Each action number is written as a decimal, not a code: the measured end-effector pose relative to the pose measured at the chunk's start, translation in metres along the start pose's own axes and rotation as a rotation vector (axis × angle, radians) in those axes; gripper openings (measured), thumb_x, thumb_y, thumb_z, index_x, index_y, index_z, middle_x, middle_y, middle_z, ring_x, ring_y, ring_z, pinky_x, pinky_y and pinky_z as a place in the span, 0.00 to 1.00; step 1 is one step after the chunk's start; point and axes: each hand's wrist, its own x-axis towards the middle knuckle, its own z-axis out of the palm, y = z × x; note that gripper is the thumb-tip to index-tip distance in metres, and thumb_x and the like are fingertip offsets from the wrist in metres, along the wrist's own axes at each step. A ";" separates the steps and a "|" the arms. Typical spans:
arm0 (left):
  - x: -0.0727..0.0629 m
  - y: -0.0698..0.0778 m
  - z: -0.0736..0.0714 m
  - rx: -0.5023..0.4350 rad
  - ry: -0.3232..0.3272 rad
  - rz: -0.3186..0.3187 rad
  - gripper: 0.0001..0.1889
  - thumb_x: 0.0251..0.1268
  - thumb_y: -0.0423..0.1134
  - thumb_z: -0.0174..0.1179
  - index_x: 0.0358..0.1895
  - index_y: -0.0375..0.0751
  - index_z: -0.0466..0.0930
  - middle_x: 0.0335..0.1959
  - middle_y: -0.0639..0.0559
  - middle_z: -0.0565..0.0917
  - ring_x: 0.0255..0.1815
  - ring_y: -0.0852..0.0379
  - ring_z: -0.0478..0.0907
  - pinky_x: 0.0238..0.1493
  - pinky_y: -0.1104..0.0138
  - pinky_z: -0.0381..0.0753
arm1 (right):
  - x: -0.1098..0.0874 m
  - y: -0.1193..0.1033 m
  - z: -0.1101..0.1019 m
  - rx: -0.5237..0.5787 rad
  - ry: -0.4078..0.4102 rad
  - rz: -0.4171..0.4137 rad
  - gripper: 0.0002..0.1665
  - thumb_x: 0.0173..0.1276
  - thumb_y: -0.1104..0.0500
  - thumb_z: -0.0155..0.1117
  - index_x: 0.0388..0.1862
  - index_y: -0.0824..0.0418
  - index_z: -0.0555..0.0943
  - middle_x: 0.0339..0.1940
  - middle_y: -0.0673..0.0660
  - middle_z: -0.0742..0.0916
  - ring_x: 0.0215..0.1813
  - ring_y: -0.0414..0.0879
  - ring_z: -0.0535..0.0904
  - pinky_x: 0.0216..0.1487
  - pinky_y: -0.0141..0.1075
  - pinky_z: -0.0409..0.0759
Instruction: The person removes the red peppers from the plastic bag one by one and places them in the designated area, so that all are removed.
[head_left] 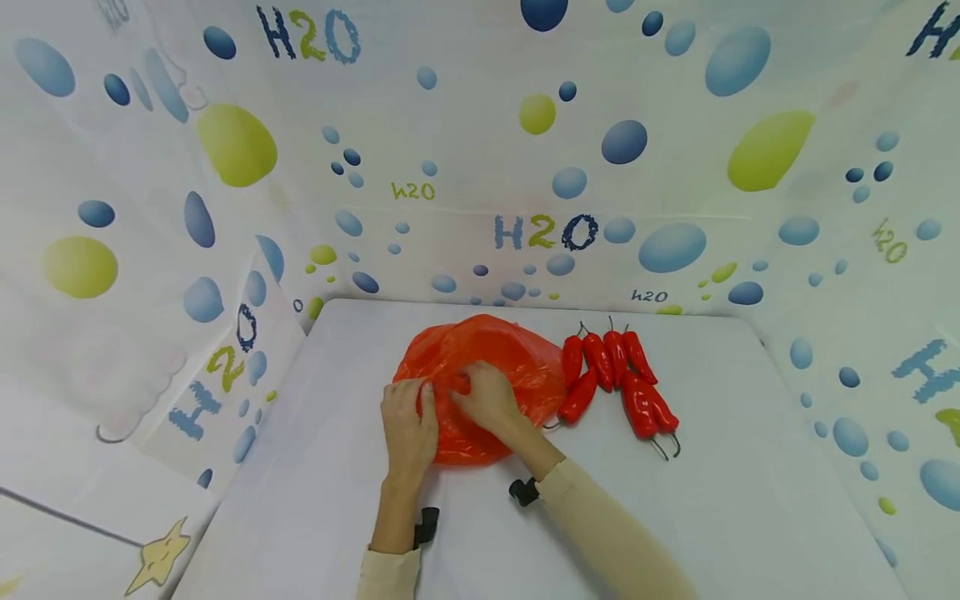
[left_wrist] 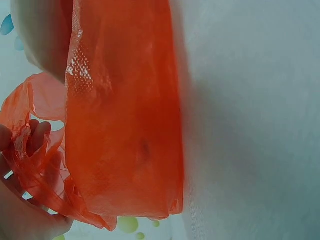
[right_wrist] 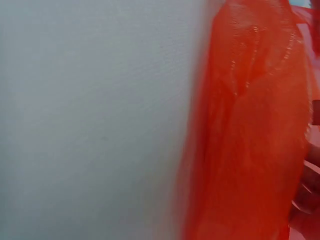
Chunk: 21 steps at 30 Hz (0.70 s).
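A thin red plastic bag [head_left: 517,350] lies spread and bulging on the white table, its contents hidden by the film. My left hand [head_left: 408,425] grips the bag at its near left side, thumb toward the middle. In the left wrist view the left hand [left_wrist: 25,205] has crumpled film between its fingers. Over the middle of the bag, my right hand [head_left: 489,398] has curled fingers with red film at their tips. Only part of the right hand [right_wrist: 310,195] shows at the right wrist view's edge, beside the bag [right_wrist: 250,130].
Several glossy red chili peppers [head_left: 597,358] with dark stems lie close together to the right of the bag. One pepper [head_left: 577,398] lies against the bag's right edge. A patterned curtain [head_left: 465,108] surrounds the white table [head_left: 750,500] at the back and sides.
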 end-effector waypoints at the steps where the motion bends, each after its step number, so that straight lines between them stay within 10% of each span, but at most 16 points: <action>1: 0.000 0.000 0.000 -0.001 0.001 0.003 0.10 0.79 0.35 0.55 0.46 0.33 0.84 0.43 0.39 0.86 0.50 0.38 0.75 0.52 0.49 0.70 | 0.002 -0.001 0.002 -0.008 -0.005 -0.009 0.22 0.68 0.49 0.75 0.57 0.56 0.85 0.47 0.52 0.89 0.46 0.47 0.85 0.50 0.40 0.86; 14: 0.000 0.001 -0.002 0.002 0.005 -0.012 0.09 0.79 0.35 0.55 0.46 0.34 0.84 0.43 0.40 0.86 0.49 0.41 0.75 0.51 0.51 0.70 | 0.013 -0.014 0.019 -0.064 -0.134 0.011 0.18 0.71 0.47 0.71 0.51 0.58 0.84 0.40 0.52 0.86 0.40 0.46 0.81 0.46 0.40 0.85; 21: 0.001 0.002 -0.003 -0.001 -0.002 -0.012 0.10 0.79 0.36 0.55 0.46 0.35 0.85 0.43 0.42 0.86 0.49 0.42 0.75 0.53 0.50 0.70 | 0.018 -0.027 0.030 -0.392 -0.262 -0.035 0.18 0.76 0.44 0.61 0.42 0.56 0.89 0.38 0.52 0.89 0.49 0.49 0.83 0.51 0.43 0.84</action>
